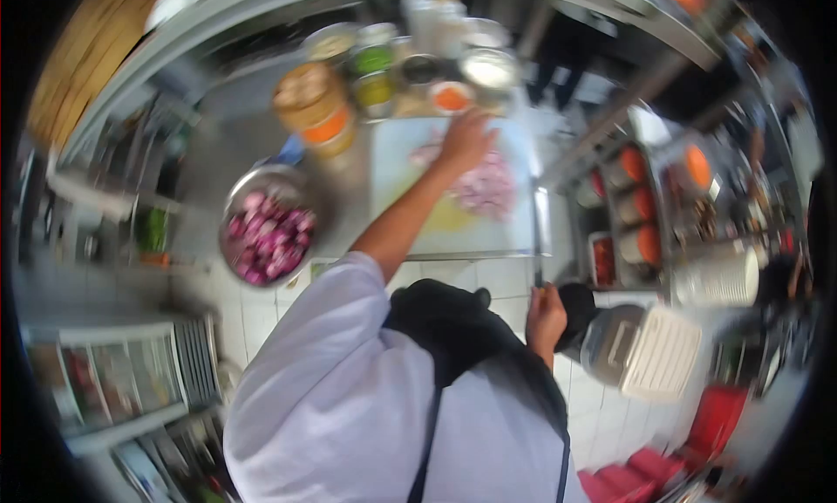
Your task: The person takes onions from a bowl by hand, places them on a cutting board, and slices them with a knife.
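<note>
My left hand (469,141) reaches over the far part of a white cutting board (510,234), above chopped onion (486,187). Its fingers look spread, though motion blurs them. Just beyond them is a small container of orange contents (452,97). My right hand (547,318) is low beside the board's near right corner, closed round the handle of a knife (539,215). The blade points away from me along the board's right edge. To the left, a metal bowl (305,189) holds several peeled red onions (268,240).
A tub with an orange band (327,126) and a green-topped container (375,63) stand at the back, with a white-filled bowl (488,70). On the right is a rack of orange-lidded containers (641,211). A lidded bin (667,353) stands at lower right.
</note>
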Demonstrator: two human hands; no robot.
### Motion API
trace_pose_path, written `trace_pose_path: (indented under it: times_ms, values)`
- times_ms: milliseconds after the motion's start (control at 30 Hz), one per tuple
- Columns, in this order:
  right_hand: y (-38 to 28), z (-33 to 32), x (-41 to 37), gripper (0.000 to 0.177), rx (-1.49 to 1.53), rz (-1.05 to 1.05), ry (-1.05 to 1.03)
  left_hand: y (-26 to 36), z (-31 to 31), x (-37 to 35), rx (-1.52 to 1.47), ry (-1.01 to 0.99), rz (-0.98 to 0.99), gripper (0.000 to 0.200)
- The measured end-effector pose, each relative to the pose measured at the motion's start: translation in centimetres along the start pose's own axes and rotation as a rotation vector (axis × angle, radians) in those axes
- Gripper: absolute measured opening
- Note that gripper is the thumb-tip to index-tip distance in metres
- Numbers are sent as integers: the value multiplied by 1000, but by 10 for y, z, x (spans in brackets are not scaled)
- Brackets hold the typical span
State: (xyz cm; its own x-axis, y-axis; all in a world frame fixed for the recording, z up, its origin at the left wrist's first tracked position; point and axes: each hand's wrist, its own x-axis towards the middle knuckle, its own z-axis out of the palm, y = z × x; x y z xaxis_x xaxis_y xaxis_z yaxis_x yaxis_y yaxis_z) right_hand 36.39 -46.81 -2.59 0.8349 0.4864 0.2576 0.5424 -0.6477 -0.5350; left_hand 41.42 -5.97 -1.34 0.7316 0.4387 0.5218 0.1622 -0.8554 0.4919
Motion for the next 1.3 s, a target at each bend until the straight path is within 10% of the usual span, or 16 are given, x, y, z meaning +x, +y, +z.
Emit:
trace_pose_path:
  times_ms: [333, 467, 700, 833, 967, 1167, 1300]
  values:
    - [-8, 45, 1, 27, 198, 71, -242, -64, -277, -208, 619, 469, -486, 17]
    - [-58, 40, 18, 23, 236, -53, -328, -133, -330, -296, 808, 101, -846, 38]
    - [-97, 72, 32, 24, 305, -164, -535, -165, -332, -297, 684, 23, -931, 35]
    - [-116, 75, 32, 31, 313, -178, -619, -146, -345, -285, 539, 407, -856, 54]
    - [-115, 78, 31, 35, 269, -119, -695, -89, -312, -239, -443, 491, -916, 38]
    - [-116, 83, 53, 32, 169, -129, -608, -30, -150, -196, -793, -220, -916, 38]
    - [-133, 59, 48, 29, 209, -207, -489, -21, -110, -195, -159, -205, -620, 36]
